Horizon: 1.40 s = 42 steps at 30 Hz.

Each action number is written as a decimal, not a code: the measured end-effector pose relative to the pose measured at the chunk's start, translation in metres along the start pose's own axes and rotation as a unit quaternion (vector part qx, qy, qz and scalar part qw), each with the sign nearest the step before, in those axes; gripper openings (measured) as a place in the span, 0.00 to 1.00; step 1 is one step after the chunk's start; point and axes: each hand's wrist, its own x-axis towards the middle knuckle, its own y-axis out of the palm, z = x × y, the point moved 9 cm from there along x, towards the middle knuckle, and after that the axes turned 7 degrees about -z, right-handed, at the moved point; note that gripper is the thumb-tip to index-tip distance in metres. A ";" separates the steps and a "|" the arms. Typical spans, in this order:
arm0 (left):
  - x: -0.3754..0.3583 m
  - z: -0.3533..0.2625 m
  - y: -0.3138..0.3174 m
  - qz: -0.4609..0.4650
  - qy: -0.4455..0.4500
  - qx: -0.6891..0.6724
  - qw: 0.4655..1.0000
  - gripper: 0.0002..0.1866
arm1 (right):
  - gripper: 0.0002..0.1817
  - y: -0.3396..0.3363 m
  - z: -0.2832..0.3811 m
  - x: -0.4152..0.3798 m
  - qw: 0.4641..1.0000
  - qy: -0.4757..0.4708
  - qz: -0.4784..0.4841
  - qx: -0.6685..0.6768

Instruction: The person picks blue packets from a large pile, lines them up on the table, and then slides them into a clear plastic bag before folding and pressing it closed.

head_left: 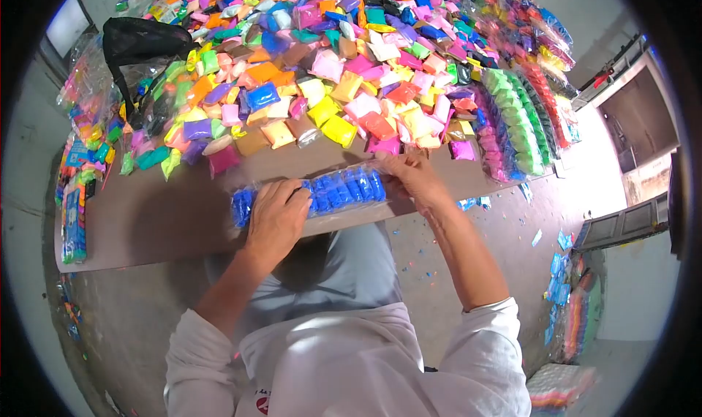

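Note:
A long clear plastic bag (344, 190) filled with a row of small blue packets lies along the near edge of the table. My left hand (279, 211) is over its left part, fingers curled down on the packets and covering some of them. At the bag's right end, my right hand (413, 180) pinches the clear plastic between thumb and fingers. Just beyond the bag is a big heap of small colourful packets (322, 110), with a magenta one (384, 145) close to my right fingertips.
Filled clear bags of green packets (515, 121) and red packets (545, 103) lie at the table's right end. A black bag (142, 40) sits at the left of the heap. Another filled bag (74, 223) rests at the left table edge (146, 250). Blue wrappers (559, 282) litter the floor.

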 end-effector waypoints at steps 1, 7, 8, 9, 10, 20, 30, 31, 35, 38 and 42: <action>0.000 0.000 -0.001 -0.001 -0.007 -0.005 1.000 0.09 | 0.16 0.001 -0.003 0.000 1.000 0.001 0.000 -0.001; -0.002 0.002 -0.004 -0.012 -0.020 -0.014 1.000 0.09 | 0.10 0.001 -0.020 0.011 0.998 -0.013 0.029 0.056; -0.002 0.002 -0.004 -0.009 -0.023 -0.018 1.000 0.08 | 0.10 0.001 -0.020 0.014 0.997 -0.035 0.045 0.051; -0.002 0.001 -0.004 -0.009 -0.023 -0.018 1.000 0.08 | 0.10 0.001 -0.021 0.017 0.995 -0.058 0.060 0.045; -0.002 0.002 -0.004 -0.006 -0.027 -0.019 0.999 0.08 | 0.10 0.000 -0.025 0.021 0.995 -0.058 0.060 0.046; -0.011 -0.002 0.000 -0.015 -0.056 0.001 0.998 0.09 | 0.08 0.001 -0.017 0.014 0.945 -0.259 -0.083 -0.180; -0.016 -0.004 -0.002 -0.027 -0.049 -0.003 0.998 0.10 | 0.05 -0.032 0.014 0.001 0.960 -0.243 -0.136 0.006; -0.015 -0.003 -0.001 -0.028 -0.048 0.000 0.998 0.11 | 0.05 -0.035 0.029 -0.010 0.952 -0.253 -0.171 0.018; -0.015 -0.004 -0.002 -0.027 -0.050 -0.002 0.998 0.12 | 0.12 0.014 0.039 -0.014 0.941 -0.316 -0.089 -0.082; -0.017 -0.003 -0.002 -0.037 -0.058 0.001 0.998 0.12 | 0.19 0.031 0.019 -0.007 0.908 -0.313 -0.093 -0.264; -0.021 0.001 0.002 -0.039 -0.064 0.003 0.997 0.11 | 0.18 0.033 0.030 -0.013 0.883 -0.354 -0.091 -0.295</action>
